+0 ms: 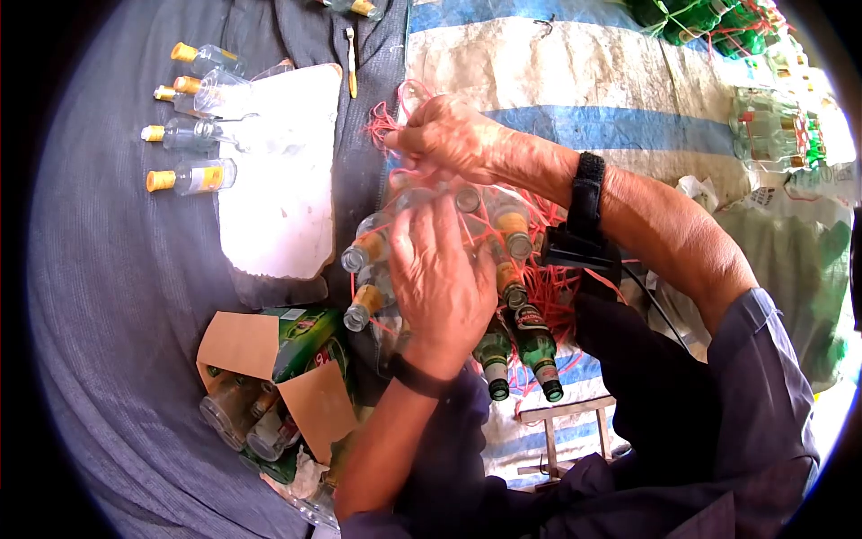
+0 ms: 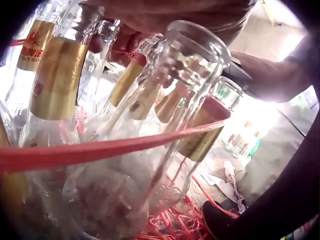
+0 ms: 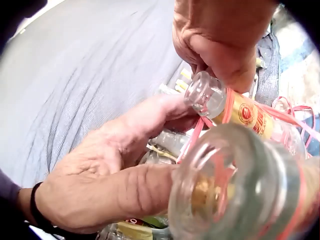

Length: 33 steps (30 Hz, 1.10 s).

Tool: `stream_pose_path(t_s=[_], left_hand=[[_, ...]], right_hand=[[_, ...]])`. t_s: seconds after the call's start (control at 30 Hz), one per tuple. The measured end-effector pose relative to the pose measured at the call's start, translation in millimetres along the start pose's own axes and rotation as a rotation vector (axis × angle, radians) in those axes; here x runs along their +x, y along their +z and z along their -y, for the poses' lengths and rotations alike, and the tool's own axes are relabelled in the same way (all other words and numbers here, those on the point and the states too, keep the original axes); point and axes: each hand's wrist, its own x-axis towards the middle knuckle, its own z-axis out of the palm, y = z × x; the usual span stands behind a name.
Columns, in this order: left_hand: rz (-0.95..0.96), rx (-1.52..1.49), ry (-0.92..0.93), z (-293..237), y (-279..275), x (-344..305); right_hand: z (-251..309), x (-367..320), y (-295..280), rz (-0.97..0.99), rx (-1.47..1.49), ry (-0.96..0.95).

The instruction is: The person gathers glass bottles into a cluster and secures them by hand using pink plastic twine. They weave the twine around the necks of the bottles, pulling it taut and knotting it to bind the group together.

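My right hand [image 1: 458, 139] pinches pink plastic string [image 1: 382, 126] just beyond a cluster of glass bottles, its loose ends trailing past the fingertips. Over the near side of the cluster lies my left hand [image 1: 442, 283], fingers extended among the necks. In the right wrist view its thumb [image 3: 140, 192] lies against a bottle mouth [image 3: 215, 185]. The clear bottles [image 1: 368, 247] carry gold neck labels and stand close together. Pink string [image 2: 125, 147] runs tight across them in the left wrist view. Two green bottles [image 1: 536, 346] adjoin the cluster's near side.
A cardboard box [image 1: 238, 346] of bottles stands at lower left. Several clear bottles [image 1: 202, 175] lie by a white board [image 1: 278, 207]. Loose pink string [image 1: 552, 287] heaps right of the cluster, above a small wooden stool [image 1: 566, 413]. Tied bottles [image 1: 768, 126] are at far right.
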Motion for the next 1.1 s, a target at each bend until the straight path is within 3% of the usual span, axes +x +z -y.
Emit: stream_pose_path(t_s=[0.07,0.27,0.33,0.4,0.5,0.6,0.67,0.7,0.73,0.8,0.83,0.87,0.93,1.0,1.1], left_hand=[[-0.004,-0.016,-0.002,1,0,1],[-0.033,-0.052,0.002,3,5,-2],[-0.030,-0.035,-0.076,-1,4,0],[-0.035,-0.029,-0.093,-3,4,1],[-0.034,-0.020,-0.118,-5,-1,6],[-0.014,-0.019,-0.121,-3,-1,5],[-0.009,-0.023,-0.109,-2,1,4],[-0.060,-0.013,-0.083,-1,3,4],[-0.109,-0.004,-0.057,-1,4,4],[-0.102,-0.015,-0.055,-2,5,3],[-0.098,-0.024,-0.057,-1,5,3],[-0.090,-0.030,-0.061,-1,5,5],[-0.131,-0.026,-0.018,-1,3,3],[-0.122,-0.011,-0.015,2,1,3],[-0.094,-0.059,-0.016,2,0,2]], right_hand=[[-15,24,-8,0.079,-0.961,-0.922],[-29,67,-3,0.046,-1.373,-0.966],[-42,82,2,0.010,-1.485,-0.704],[-47,90,10,0.011,-1.478,-0.613],[-39,81,10,-0.033,-1.620,-0.717],[-30,66,1,0.010,-1.448,-0.611],[-23,56,-3,-0.017,-0.913,-0.251],[-19,53,-2,-0.029,-0.920,-0.209],[-22,56,-1,-0.030,-0.918,-0.204],[-26,64,3,-0.087,-1.477,-0.639],[-21,57,12,-0.275,-0.919,-0.446],[-23,66,9,-0.271,-0.921,-0.435],[-36,84,-4,-0.150,-1.627,-0.940],[-44,95,-6,-0.182,-1.637,-0.964],[-43,97,5,-0.183,-1.780,-0.748]])
